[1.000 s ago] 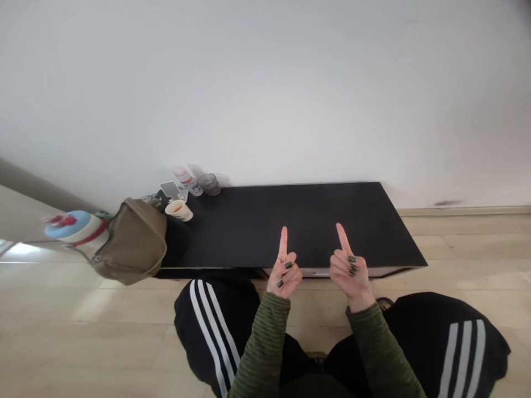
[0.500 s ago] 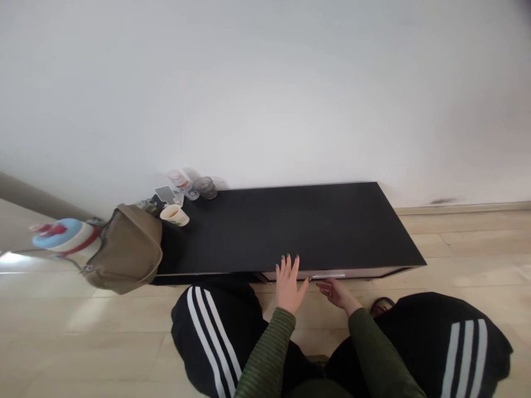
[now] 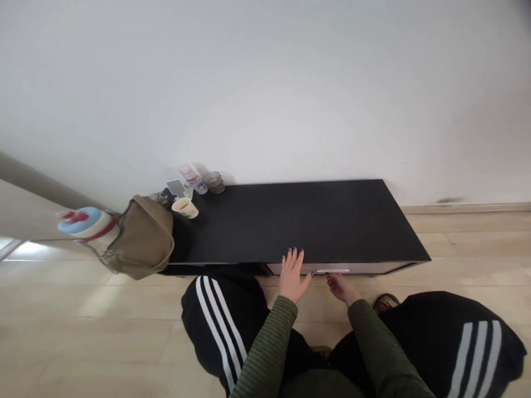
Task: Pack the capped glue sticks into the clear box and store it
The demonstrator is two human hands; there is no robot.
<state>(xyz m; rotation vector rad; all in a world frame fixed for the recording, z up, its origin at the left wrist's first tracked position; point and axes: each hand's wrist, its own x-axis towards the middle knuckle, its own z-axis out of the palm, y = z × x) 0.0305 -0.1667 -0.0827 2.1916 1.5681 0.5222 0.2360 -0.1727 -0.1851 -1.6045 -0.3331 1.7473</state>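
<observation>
A low black cabinet (image 3: 307, 221) stands against the wall, with a pale drawer front (image 3: 369, 268) below its top. My left hand (image 3: 292, 279) lies open at the cabinet's front edge, fingertips on the black top and thumb out toward the handle. My right hand (image 3: 342, 288) is at the silver drawer handle (image 3: 333, 271), its fingers curled up against the underside. The fingertips are partly hidden beneath the handle. The drawer looks closed.
On the cabinet's left end are a brown bag (image 3: 149, 240), a paper cup (image 3: 186, 208) with drink in it, a grey glass (image 3: 214, 182), a spray bottle (image 3: 193, 178) and a small white-framed mirror-like object (image 3: 176, 188). A blue-lidded bottle (image 3: 89, 222) stands behind the bag.
My right hand's fingers have curled in and come up to the drawer handle. My left hand stays spread at the front edge. The whole view has shifted slightly.
</observation>
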